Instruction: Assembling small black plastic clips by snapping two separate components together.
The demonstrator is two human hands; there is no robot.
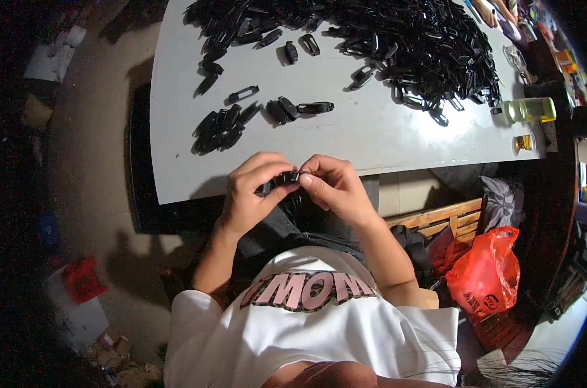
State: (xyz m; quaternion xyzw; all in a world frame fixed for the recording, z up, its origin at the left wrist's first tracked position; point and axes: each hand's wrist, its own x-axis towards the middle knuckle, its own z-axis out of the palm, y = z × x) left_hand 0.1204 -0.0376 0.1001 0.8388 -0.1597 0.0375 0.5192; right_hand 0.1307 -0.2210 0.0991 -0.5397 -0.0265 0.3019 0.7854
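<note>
At the table's near edge, my left hand (251, 191) is closed round a small black plastic clip-like piece (282, 179), partly covered by the fingers. My right hand (337, 189) pinches the right end of the same piece between thumb and forefinger. Just beyond my left hand, a small cluster of similar black pieces (222, 128) lies on the white table (351, 139). A few more black pieces (282, 110) rest to the right of that cluster. The exact kind of these pieces is hard to make out.
A large heap of black pieces (435, 52) covers the far side of the table. At the right edge lie a pale green bottle (531, 110) and a small amber jar (523, 143). A red plastic bag (487, 271) sits on a wooden bench (458, 223) at right.
</note>
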